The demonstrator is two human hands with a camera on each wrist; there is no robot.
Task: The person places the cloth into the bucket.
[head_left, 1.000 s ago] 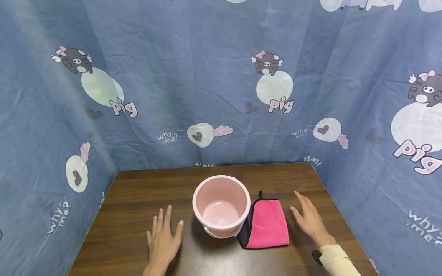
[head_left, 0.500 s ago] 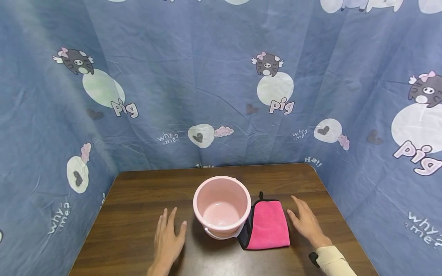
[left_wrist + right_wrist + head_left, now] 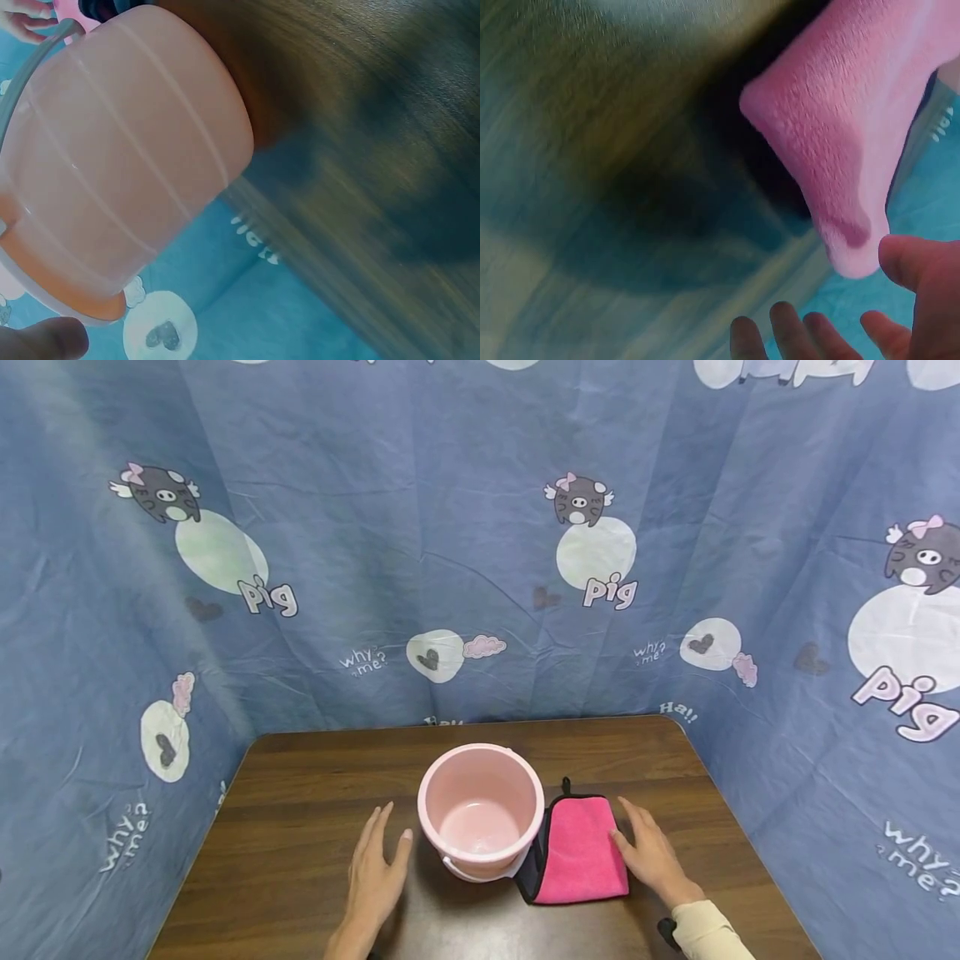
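Observation:
A pink bucket [image 3: 480, 777] stands upright on the table, its handle [image 3: 483, 874] hanging down along the near side. My left hand [image 3: 375, 881] is just left of it, fingers extended and thumb spread, apart from the bucket wall [image 3: 127, 142] in the left wrist view. To the bucket's right lies a folded pink towel [image 3: 581, 852] with black edging, a dark underside and a small loop. My right hand [image 3: 651, 853] hovers at the towel's right edge, holding nothing. In the right wrist view the thumb [image 3: 907, 262] is beside the towel corner; whether they touch, I cannot tell.
A dark brown wooden table [image 3: 315, 768] carries these things. Blue curtain [image 3: 480, 552] with pig prints hangs close behind it and along both sides. The towel's left part reaches up against the bucket's base.
My left hand has moved right, nearer the bucket, and turned more sideways. My right hand has shifted left and slightly nearer me, up to the towel's edge. Bucket and towel stay put.

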